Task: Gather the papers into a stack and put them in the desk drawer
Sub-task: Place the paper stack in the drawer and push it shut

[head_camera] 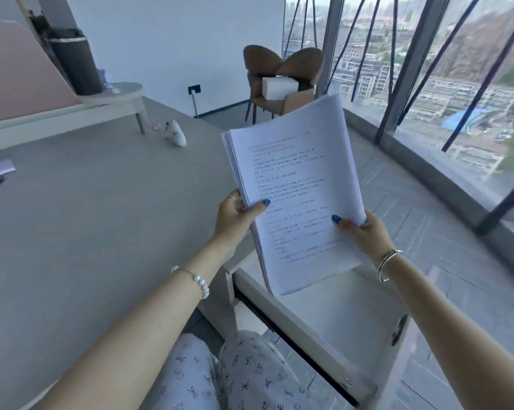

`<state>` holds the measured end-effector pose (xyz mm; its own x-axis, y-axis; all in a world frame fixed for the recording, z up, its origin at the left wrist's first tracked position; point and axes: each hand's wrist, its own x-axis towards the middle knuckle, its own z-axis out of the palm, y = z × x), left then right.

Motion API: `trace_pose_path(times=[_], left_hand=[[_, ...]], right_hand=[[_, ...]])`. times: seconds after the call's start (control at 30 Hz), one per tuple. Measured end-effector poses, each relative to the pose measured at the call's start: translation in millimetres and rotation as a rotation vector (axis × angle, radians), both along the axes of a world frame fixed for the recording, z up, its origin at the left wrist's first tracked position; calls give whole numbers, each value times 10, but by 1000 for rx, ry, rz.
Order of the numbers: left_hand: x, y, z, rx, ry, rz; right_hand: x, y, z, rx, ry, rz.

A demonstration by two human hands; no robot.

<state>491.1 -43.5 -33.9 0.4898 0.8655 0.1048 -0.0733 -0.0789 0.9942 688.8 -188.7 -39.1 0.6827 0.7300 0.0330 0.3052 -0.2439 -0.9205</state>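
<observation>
Drawer (323, 318): it stands open below you, its inside bare, so you can reach in from above.
Paper stack (297, 196): it hangs over the drawer's far end.
Desk (87, 217): its edge is close on your left.
Your knees (244, 371): just beside the drawer's near wall.

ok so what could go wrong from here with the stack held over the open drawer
1. The paper stack is pinched only near its lower edge by the left hand and right hand, so the unsupported upper part could flop or fan out.
2. Its left edge looks slightly uneven, so loose sheets might slip out.
3. It hangs tilted above the open drawer; lowered at that angle, a corner could catch on the drawer's rim and crumple.
</observation>
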Motion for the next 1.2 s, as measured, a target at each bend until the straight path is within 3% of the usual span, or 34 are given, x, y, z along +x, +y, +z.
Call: trace_pose_path(times=[0.2, 0.43, 0.53, 0.87, 1.2], left_hand=[[441, 225, -56, 32, 99, 19], [633, 473, -189, 349, 466, 78], [662, 602, -256, 392, 573, 31], [685, 680, -358, 414, 647, -14], [708, 666, -371, 459, 656, -12]], right_hand=[[438, -342, -266, -173, -23, -9], [735, -718, -489, -355, -1, 73], [814, -765, -560, -449, 28, 111], [880, -596, -757, -652, -84, 305], [881, -340, -1058, -814, -38, 371]])
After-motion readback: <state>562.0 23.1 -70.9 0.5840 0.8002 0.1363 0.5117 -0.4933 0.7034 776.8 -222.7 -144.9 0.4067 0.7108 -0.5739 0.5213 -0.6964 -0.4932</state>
